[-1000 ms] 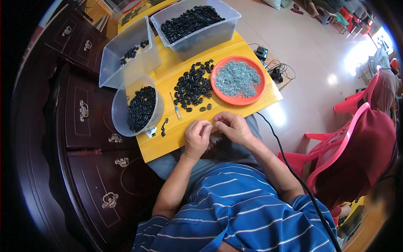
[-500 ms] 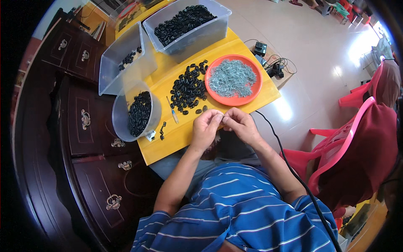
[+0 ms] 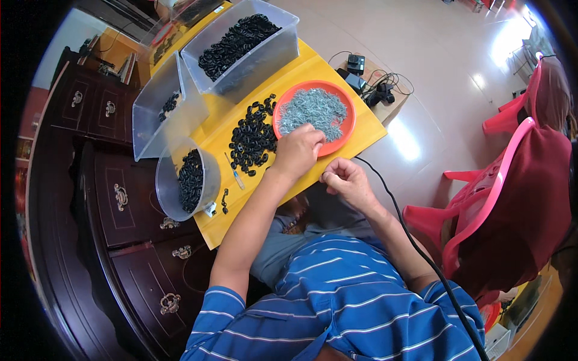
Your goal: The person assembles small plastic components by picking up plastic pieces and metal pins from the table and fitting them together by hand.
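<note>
My left hand (image 3: 298, 151) reaches over the near rim of the round orange-red plate (image 3: 347, 139). Its fingers are drawn together at the small silvery metal pieces (image 3: 316, 110) heaped there, and what is between the fingertips is hidden. Just in front of the table edge, my right hand (image 3: 350, 183) is closed in a pinch, thumb against forefinger. Whatever it holds is too small to make out. Loose black oval link-like pieces (image 3: 250, 141) are spread on the yellow table (image 3: 280, 207) left of the plate.
A thin screwdriver-like tool (image 3: 235, 173) and a short black chain (image 3: 225, 201) lie nearer left. Clear bins (image 3: 259, 66) (image 3: 144, 129) and a round tub (image 3: 209, 180) hold more black pieces. A black cable (image 3: 397, 207) passes my right arm, beside a pink chair (image 3: 475, 204).
My hands, fingertips together before, have come apart. The left has moved forward to the metal pieces in the plate; the right stays pinched near the table edge. The view has shifted slightly.
</note>
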Demonstrator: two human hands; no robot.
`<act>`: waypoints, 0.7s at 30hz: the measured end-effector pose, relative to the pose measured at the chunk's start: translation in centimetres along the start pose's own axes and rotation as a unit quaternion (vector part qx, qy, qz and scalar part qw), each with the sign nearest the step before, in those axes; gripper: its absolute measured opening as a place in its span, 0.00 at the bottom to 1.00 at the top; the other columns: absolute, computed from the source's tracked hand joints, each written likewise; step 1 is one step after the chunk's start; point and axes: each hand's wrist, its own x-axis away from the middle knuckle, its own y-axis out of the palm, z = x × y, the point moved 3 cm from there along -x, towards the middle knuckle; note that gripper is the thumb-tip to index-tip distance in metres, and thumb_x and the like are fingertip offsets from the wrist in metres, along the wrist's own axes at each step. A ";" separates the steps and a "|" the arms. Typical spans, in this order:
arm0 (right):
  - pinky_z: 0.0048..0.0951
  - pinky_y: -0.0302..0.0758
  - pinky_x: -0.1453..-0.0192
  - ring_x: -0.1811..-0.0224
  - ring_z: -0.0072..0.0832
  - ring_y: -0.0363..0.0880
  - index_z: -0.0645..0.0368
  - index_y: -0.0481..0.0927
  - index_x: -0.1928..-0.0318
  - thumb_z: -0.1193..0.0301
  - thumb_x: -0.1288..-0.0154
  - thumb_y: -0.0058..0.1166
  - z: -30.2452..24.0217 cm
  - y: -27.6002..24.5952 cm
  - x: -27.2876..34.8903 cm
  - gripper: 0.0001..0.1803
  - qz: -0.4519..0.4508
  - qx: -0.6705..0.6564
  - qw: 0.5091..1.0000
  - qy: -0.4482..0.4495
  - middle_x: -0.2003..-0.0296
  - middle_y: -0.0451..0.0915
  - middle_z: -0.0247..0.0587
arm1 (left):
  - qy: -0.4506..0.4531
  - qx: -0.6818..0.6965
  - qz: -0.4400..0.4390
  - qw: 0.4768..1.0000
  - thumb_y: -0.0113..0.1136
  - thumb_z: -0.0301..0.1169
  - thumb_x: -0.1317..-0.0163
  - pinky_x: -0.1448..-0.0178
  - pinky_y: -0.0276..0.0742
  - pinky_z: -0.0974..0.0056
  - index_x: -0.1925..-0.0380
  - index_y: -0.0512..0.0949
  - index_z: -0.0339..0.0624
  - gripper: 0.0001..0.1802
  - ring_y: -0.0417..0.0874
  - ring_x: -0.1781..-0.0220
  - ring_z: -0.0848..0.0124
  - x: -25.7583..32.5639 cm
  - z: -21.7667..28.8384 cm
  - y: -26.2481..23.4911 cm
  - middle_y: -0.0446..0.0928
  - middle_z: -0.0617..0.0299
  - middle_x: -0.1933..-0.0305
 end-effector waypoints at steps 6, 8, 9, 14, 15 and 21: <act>0.19 0.79 0.63 0.66 0.14 0.80 0.60 0.79 0.62 0.72 0.30 0.58 0.5 -0.7 -0.4 0.05 -0.007 -0.015 1.000 -0.001 0.67 0.82 0.30 | 0.071 -0.038 -0.042 0.996 0.65 0.28 0.43 0.59 0.81 0.56 0.69 0.85 0.47 0.03 0.85 0.61 0.58 -1.4 -0.8 0.4 0.80 0.60 0.65; 0.19 0.79 0.63 0.66 0.13 0.80 0.60 0.78 0.62 0.71 0.29 0.57 0.2 -0.6 -0.4 0.06 -0.021 -0.002 1.000 0.002 0.67 0.82 0.30 | 0.094 -0.041 -0.046 0.994 0.62 0.28 0.43 0.60 0.81 0.54 0.71 0.84 0.47 0.03 0.84 0.62 0.58 -1.6 -0.8 0.3 0.80 0.59 0.66; 0.19 0.79 0.63 0.66 0.13 0.80 0.60 0.78 0.62 0.71 0.29 0.57 0.0 -0.5 -0.3 0.06 -0.021 -0.002 1.000 0.002 0.67 0.82 0.30 | 0.118 -0.043 -0.049 0.991 0.60 0.29 0.42 0.61 0.81 0.52 0.74 0.83 0.46 0.05 0.84 0.63 0.57 -1.6 -0.8 0.3 0.79 0.58 0.67; 0.17 0.76 0.66 0.71 0.14 0.77 0.58 0.78 0.59 0.68 0.25 0.55 0.7 -0.6 -0.6 0.07 -0.025 -0.068 0.997 0.033 0.68 0.82 0.31 | 0.148 -0.040 -0.060 0.986 0.62 0.29 0.43 0.60 0.81 0.54 0.71 0.84 0.47 0.03 0.85 0.62 0.59 -2.1 -1.1 -0.1 0.79 0.60 0.66; 0.17 0.76 0.66 0.71 0.14 0.77 0.58 0.78 0.59 0.68 0.25 0.55 0.9 -0.6 -0.7 0.07 -0.025 -0.067 0.997 0.033 0.68 0.82 0.31 | 0.158 -0.052 -0.073 0.983 0.66 0.29 0.45 0.59 0.81 0.56 0.69 0.85 0.48 0.04 0.85 0.61 0.60 -2.3 -1.1 -0.1 0.80 0.62 0.66; 0.17 0.74 0.68 0.74 0.15 0.76 0.57 0.77 0.58 0.67 0.25 0.54 0.5 -1.0 -0.5 0.07 -0.007 -0.106 0.994 0.022 0.68 0.82 0.33 | 0.131 -0.044 -0.063 0.988 0.66 0.29 0.45 0.57 0.81 0.56 0.68 0.85 0.46 0.04 0.84 0.61 0.59 -1.5 -0.6 -0.2 0.80 0.61 0.66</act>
